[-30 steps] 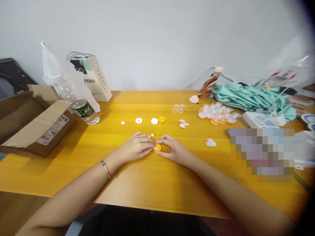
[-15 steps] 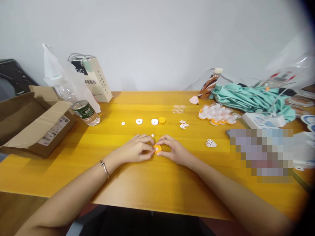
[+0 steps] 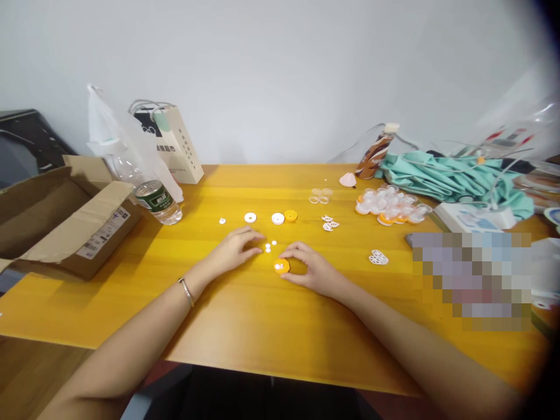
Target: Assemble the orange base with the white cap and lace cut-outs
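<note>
My right hand (image 3: 314, 269) rests on the yellow table (image 3: 245, 315) with thumb and fingers curled round a small orange disc (image 3: 281, 266), holding it at its edge. My left hand (image 3: 236, 248) lies just left of it, fingers reaching to two tiny white pieces (image 3: 270, 245) on the table, its fingertips touching or almost touching the nearer one. A thin bracelet sits on my left wrist. Farther back lie a white disc (image 3: 249, 217), another white disc (image 3: 277, 219) and an orange disc (image 3: 290, 215).
An open cardboard box (image 3: 56, 219) and a water bottle (image 3: 153, 195) stand at the left, a paper bag (image 3: 172, 143) behind. At the right are a heap of clear and orange discs (image 3: 391, 205), white cut-outs (image 3: 378, 257), a brown bottle (image 3: 374, 153), teal cloth (image 3: 450, 178).
My left hand has let go of the orange disc and moved up and left to the tiny white pieces. My right hand keeps the disc in place.
</note>
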A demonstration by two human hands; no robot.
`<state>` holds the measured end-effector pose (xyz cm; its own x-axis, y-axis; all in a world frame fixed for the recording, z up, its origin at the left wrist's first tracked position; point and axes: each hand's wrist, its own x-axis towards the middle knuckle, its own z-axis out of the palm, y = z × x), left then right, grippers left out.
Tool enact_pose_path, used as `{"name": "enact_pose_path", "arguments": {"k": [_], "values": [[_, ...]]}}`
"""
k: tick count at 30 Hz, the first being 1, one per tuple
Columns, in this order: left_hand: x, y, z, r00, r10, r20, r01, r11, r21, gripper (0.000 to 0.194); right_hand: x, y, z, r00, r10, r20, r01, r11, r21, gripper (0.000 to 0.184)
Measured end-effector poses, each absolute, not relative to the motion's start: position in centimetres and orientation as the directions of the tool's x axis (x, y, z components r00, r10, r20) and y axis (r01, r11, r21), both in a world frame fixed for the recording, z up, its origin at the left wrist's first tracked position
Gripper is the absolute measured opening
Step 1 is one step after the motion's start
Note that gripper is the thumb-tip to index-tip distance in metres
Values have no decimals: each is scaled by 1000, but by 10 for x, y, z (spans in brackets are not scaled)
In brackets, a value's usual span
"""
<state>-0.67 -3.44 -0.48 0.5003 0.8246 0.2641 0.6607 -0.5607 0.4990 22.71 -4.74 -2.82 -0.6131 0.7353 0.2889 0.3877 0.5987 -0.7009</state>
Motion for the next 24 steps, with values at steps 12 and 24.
{"name": "enact_pose_path", "arguments": {"k": [12,24], "values": [[-4,-29,-19,602,723,338,608,-690,393,22,229,-47,-28,-619,728,296,372,603,-706,33],[-3,-27,-21,644,698,314,715,-695,79,21,228,-47,-27,-521,792,318,342,535,-772,29]]}}
